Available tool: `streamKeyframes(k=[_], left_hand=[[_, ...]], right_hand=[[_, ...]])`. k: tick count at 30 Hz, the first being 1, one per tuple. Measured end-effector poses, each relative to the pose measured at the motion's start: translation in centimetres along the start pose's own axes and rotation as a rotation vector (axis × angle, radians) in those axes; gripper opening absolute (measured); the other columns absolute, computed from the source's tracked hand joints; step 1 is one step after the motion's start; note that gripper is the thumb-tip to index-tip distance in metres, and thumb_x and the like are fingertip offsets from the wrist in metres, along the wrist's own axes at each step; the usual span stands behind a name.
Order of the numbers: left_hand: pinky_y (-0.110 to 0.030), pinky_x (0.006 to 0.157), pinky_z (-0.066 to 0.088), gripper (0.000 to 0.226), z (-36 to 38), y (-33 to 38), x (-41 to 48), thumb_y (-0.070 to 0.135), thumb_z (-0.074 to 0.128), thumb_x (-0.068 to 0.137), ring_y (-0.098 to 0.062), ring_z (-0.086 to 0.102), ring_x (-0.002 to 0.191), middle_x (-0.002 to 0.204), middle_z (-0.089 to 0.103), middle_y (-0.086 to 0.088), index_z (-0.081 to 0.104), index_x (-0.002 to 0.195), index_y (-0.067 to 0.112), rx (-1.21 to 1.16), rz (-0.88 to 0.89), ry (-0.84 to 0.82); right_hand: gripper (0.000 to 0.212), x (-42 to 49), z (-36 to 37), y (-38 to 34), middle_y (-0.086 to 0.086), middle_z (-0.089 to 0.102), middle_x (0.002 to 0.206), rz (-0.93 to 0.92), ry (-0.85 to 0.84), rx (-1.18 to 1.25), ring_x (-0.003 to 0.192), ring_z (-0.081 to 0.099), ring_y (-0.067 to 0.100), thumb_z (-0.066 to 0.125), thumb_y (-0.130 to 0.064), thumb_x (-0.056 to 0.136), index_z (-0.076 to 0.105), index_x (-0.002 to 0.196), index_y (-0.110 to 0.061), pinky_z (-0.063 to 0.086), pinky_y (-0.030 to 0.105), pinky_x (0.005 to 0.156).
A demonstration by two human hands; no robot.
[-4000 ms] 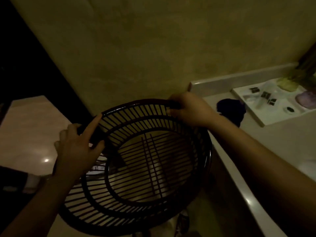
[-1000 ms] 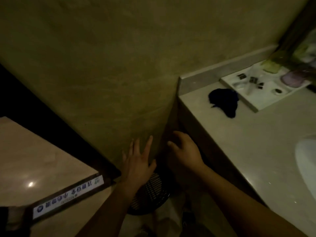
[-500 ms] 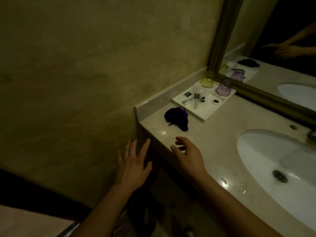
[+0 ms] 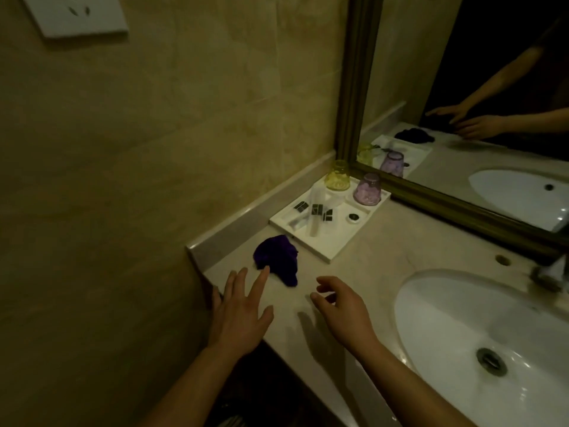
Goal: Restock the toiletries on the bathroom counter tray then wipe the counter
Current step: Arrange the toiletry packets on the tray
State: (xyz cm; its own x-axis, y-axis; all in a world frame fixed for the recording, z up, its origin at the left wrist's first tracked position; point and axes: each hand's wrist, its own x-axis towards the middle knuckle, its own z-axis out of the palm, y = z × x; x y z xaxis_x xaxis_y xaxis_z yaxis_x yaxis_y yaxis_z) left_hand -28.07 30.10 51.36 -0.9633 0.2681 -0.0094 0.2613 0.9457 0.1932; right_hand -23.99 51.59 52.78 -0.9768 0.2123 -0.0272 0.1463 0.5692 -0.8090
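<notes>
Our left hand (image 4: 240, 315) spread, empty; right hand (image 4: 341, 312) loosely curled, empty; both above counter (image 4: 385, 251) edge. Cloth (image 4: 277, 257) lies just ahead, beside tray (image 4: 338, 238). Tray holds bottles (image 4: 317, 209), cups (image 4: 367, 189); we judge restocking unclear, wiping not started.

Toiletries (image 4: 317, 209) too small to tell, faucet (image 4: 551, 272) cropped

One tray (image 4: 338, 238) carries two upturned cups, a yellow cup (image 4: 337, 177) and a purple cup (image 4: 367, 189), three small dark-labelled packets (image 4: 317, 208), one clear tube (image 4: 314, 228) and one small round lid (image 4: 354, 216). There is one purple cloth (image 4: 277, 257), one sink (image 4: 462, 318), one mirror (image 4: 462, 87) and one wall socket plate (image 4: 77, 13). Two hands show: the left hand (image 4: 240, 315) and the right hand (image 4: 345, 312).
</notes>
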Motion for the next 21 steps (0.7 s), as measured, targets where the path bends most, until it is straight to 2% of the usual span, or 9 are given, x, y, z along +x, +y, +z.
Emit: streamKeyframes(k=[5, 10, 16, 21], left_hand=[[-0.059, 0.118, 0.002, 0.074, 1.3, 0.2, 4.0, 0.059, 0.031, 0.095, -0.026, -0.003, 0.15, 0.164, 0.001, -0.008, -0.014, 0.151, 0.044, 0.024, 0.016, -0.057], [-0.056, 0.119, 0.002, 0.075, 2.7, -0.7, 8.0, 0.061, 0.028, 0.091, -0.027, -0.003, 0.15, 0.164, 0.005, -0.01, -0.015, 0.151, 0.045, -0.003, 0.076, -0.048], [-0.056, 0.118, 0.006, 0.076, 4.5, -2.3, 11.1, 0.071, 0.025, 0.086, -0.029, 0.008, 0.15, 0.163, 0.013, -0.01, -0.013, 0.149, 0.052, -0.074, 0.159, -0.029], [-0.058, 0.118, 0.005, 0.078, 5.7, -3.5, 12.1, 0.073, 0.028, 0.086, -0.029, 0.013, 0.15, 0.16, 0.024, -0.011, -0.01, 0.151, 0.05, -0.018, 0.211, -0.026]], right_hand=[[0.037, 2.3, -0.8, 2.0, -0.01, 0.063, 0.115, 0.054, 0.013, 0.013, 0.084, 0.056, -0.005, 0.061, -0.035, 0.093, 0.057, 0.13, -0.027, 0.042, 0.012, 0.07], [0.036, 4.6, -0.2, 3.1, -0.011, 0.062, 0.113, 0.094, 0.032, 0.004, 0.085, 0.057, -0.002, 0.06, -0.036, 0.094, 0.057, 0.129, -0.028, 0.047, 0.017, 0.078], [0.033, 6.5, 0.9, 3.4, -0.016, 0.061, 0.111, 0.145, 0.095, -0.029, 0.085, 0.058, -0.003, 0.06, -0.037, 0.094, 0.057, 0.126, -0.032, 0.045, 0.011, 0.073], [0.033, 10.7, 0.9, 2.5, -0.013, 0.064, 0.112, 0.134, 0.146, -0.127, 0.086, 0.06, 0.002, 0.061, -0.033, 0.092, 0.059, 0.125, -0.031, 0.053, 0.023, 0.08]])
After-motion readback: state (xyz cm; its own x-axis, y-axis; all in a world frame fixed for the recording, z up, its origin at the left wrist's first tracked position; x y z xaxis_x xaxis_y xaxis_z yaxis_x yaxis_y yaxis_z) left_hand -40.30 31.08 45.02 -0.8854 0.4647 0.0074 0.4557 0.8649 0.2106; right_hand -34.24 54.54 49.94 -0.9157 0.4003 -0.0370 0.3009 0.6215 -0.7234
